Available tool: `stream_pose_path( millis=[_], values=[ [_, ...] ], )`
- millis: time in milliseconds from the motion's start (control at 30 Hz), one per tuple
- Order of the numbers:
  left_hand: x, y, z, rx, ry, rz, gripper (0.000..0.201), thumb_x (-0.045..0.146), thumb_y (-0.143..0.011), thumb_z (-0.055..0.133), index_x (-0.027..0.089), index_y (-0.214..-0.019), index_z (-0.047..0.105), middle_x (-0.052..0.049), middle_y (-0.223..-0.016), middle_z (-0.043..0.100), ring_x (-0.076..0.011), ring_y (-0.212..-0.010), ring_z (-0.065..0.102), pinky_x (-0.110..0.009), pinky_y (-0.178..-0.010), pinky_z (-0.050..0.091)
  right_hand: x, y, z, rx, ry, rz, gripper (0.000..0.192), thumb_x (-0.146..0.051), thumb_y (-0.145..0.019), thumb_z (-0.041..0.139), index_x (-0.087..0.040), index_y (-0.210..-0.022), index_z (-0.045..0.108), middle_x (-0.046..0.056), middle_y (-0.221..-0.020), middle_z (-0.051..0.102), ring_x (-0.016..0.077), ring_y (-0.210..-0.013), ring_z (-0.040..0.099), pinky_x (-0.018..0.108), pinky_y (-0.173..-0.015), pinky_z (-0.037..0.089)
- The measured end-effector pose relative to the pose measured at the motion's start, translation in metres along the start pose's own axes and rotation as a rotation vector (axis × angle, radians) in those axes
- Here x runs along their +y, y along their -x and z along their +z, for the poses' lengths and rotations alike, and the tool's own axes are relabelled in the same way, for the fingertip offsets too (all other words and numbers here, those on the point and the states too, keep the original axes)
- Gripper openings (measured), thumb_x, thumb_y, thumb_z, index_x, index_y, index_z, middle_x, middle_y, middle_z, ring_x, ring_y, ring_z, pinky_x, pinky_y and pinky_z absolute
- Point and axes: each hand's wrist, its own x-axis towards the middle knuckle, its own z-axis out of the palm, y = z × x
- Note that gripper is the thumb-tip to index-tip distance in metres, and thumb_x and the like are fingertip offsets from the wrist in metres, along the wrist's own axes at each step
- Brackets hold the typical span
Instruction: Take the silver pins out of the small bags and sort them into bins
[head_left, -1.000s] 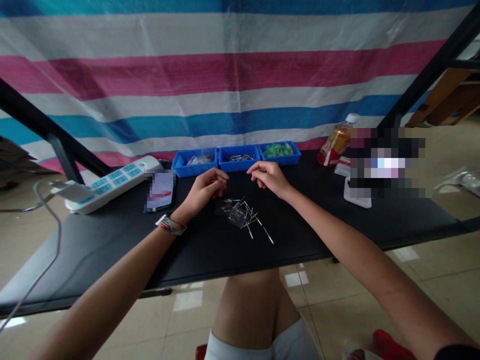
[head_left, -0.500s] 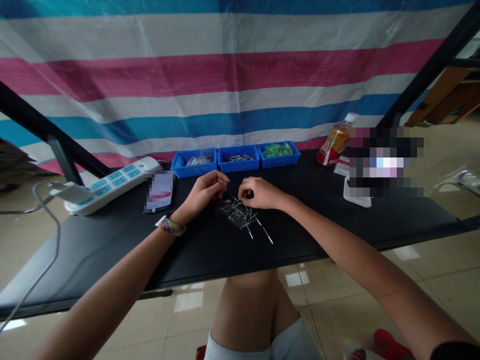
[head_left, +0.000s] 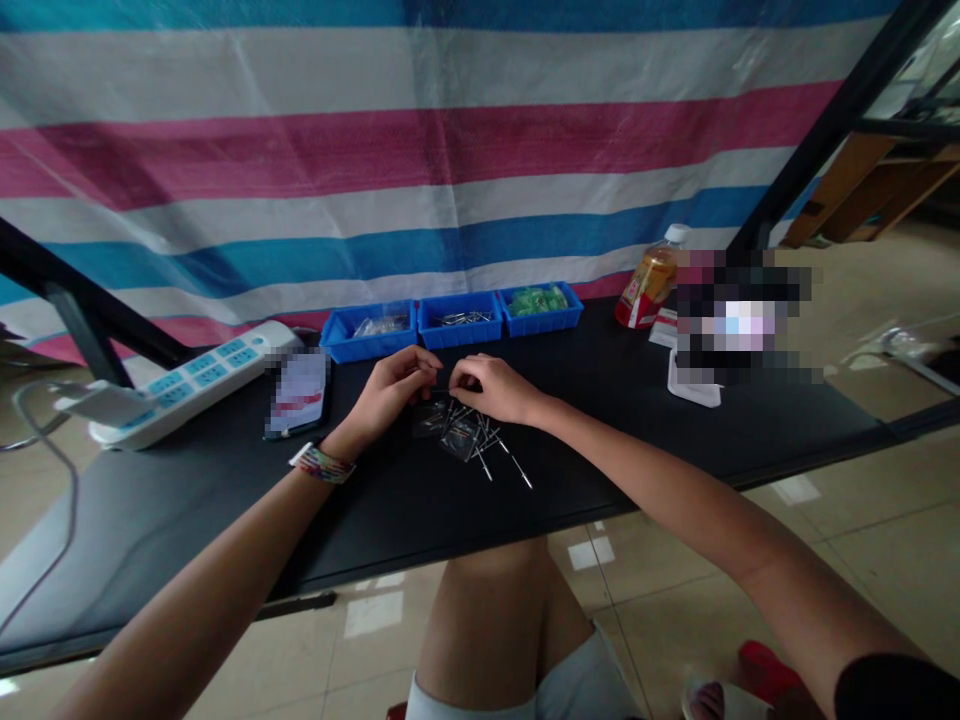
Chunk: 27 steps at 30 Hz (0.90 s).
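Note:
My left hand (head_left: 396,392) is closed in a loose pinch just left of a small pile of thin metal pins (head_left: 491,437). Facing it across a narrow gap, my right hand (head_left: 496,388) pinches thumb against forefinger at the pile's upper edge. What the fingertips of either hand hold is too small to make out. Small clear plastic bags (head_left: 459,438) with slim pieces inside lie among the pins, below both hands. Two pins point towards the table's front edge.
Behind the hands stand three blue trays: one with clear bags (head_left: 367,346), one with metal pins (head_left: 460,334), one with green packets (head_left: 541,312). A power strip (head_left: 199,385) and phone (head_left: 300,392) lie left; a drink bottle (head_left: 649,280) and white object (head_left: 694,380) are right.
My right hand has come closer to my left, narrowing the gap between their fingertips. The whole scene has shifted slightly left in view; the pile looks much the same.

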Motion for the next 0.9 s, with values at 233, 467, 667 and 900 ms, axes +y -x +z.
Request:
stream_pose_path(
  millis=[233, 467, 667, 900],
  values=[
    [-0.0047, -0.0054, -0.0040, 0.029, -0.160, 0.092, 0.038, 0.051, -0.091, 0.065, 0.019, -0.072, 0.070, -0.005, -0.072, 0.068, -0.0204, -0.073, 0.062, -0.031, -0.071, 0.048, -0.0055, -0.0012, -0.0032, 0.199, -0.271, 0.042, 0.007, -0.021, -0.090, 0.076, -0.018, -0.088, 0.071, 0.001, -0.090, 0.070, 0.0148, -0.079, 0.065, 0.028, -0.073, 0.051],
    [0.0015, -0.0025, -0.0047, 0.015, -0.087, 0.074, 0.035, 0.050, -0.087, 0.076, 0.018, -0.074, 0.072, -0.004, -0.074, 0.069, -0.0195, -0.075, 0.062, -0.030, -0.073, 0.048, -0.0056, -0.0022, -0.0025, 0.244, -0.428, 0.098, 0.016, -0.030, -0.086, 0.079, -0.020, -0.090, 0.069, 0.001, -0.090, 0.069, 0.0152, -0.080, 0.065, 0.029, -0.074, 0.055],
    [-0.0012, -0.0008, -0.0038, 0.079, 0.005, 0.080, 0.029, 0.045, -0.083, 0.084, 0.017, -0.088, 0.077, -0.006, -0.090, 0.075, -0.0202, -0.083, 0.067, -0.031, -0.078, 0.051, -0.0028, -0.0043, -0.0022, 0.207, -0.710, 0.296, 0.031, -0.040, -0.078, 0.085, -0.020, -0.089, 0.064, -0.002, -0.080, 0.066, 0.0128, -0.066, 0.065, 0.024, -0.055, 0.055],
    [-0.0025, -0.0020, -0.0021, 0.104, 0.026, 0.063, 0.036, 0.047, -0.078, 0.088, 0.016, -0.093, 0.078, -0.005, -0.085, 0.074, -0.0181, -0.076, 0.065, -0.028, -0.070, 0.050, -0.0027, -0.0039, -0.0050, 0.221, -0.838, 0.357, 0.030, -0.038, -0.077, 0.085, -0.019, -0.086, 0.064, -0.001, -0.081, 0.069, 0.0127, -0.066, 0.069, 0.026, -0.059, 0.063]
  ],
)
